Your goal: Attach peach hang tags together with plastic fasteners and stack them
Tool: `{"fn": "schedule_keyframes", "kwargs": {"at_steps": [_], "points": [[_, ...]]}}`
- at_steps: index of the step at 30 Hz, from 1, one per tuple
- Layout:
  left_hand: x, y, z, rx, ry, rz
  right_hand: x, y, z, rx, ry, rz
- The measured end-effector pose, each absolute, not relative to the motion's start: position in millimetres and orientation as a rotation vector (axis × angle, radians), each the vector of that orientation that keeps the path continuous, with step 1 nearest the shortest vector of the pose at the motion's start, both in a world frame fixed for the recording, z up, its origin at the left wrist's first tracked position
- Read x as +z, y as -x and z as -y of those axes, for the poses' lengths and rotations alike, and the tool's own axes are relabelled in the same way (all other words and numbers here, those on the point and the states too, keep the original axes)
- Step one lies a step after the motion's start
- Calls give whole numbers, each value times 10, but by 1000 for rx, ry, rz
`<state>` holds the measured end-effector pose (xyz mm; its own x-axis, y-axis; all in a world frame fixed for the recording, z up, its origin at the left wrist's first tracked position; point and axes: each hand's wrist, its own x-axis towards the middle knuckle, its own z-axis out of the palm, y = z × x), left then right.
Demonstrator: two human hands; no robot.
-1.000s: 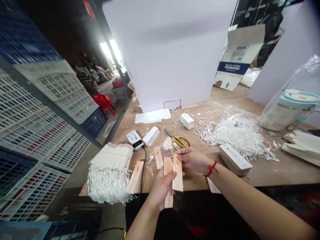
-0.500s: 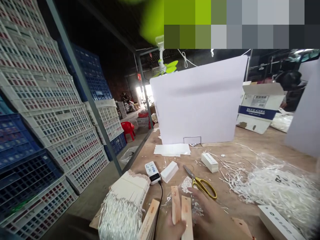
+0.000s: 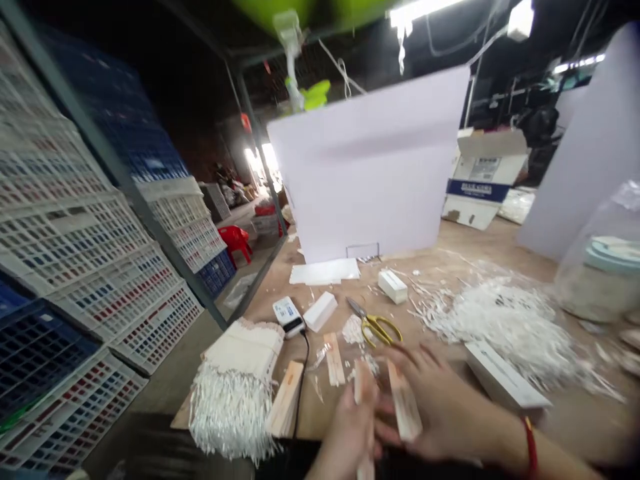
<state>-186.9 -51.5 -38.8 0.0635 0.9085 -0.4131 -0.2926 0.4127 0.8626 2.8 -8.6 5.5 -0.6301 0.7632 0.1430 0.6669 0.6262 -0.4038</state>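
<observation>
My left hand (image 3: 353,417), low in the middle, is closed around a narrow wood-coloured hang tag (image 3: 364,383). More wood-coloured hang tags (image 3: 404,403) stand tilted in my right hand (image 3: 440,393), just beside the left; motion blurs the fingers, and how many tags are there I cannot tell. A single hang tag (image 3: 334,360) lies flat on the table left of my hands. Yellow-handled scissors (image 3: 377,328) rest beyond the fingers, next to a little heap of small white pieces (image 3: 353,329).
A bundle of white-stringed tags (image 3: 240,373) and a tag stack (image 3: 286,400) sit at left, near a white device (image 3: 289,316) with a black cable. White boxes (image 3: 320,311) (image 3: 505,375) and a pile of white strings (image 3: 495,320) occupy the table. Behind stands a white panel (image 3: 360,180).
The view has swung right and tilted up. My right hand has come back from near the scissors to beside my left and now holds hang tags. One tag now lies apart from my left hand.
</observation>
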Motion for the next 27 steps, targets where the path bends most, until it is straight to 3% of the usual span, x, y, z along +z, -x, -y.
{"fn": "schedule_keyframes", "kwargs": {"at_steps": [5, 20, 27], "points": [[-30, 2089, 549, 1085, -466, -1064, 276, -593, 79, 561, 1345, 2615], [32, 2157, 538, 1056, -28, -844, -163, -662, 88, 439, 1511, 2876], [-27, 2028, 659, 1093, -133, -865, 158, -116, 330, 760, 927, 2484]]}}
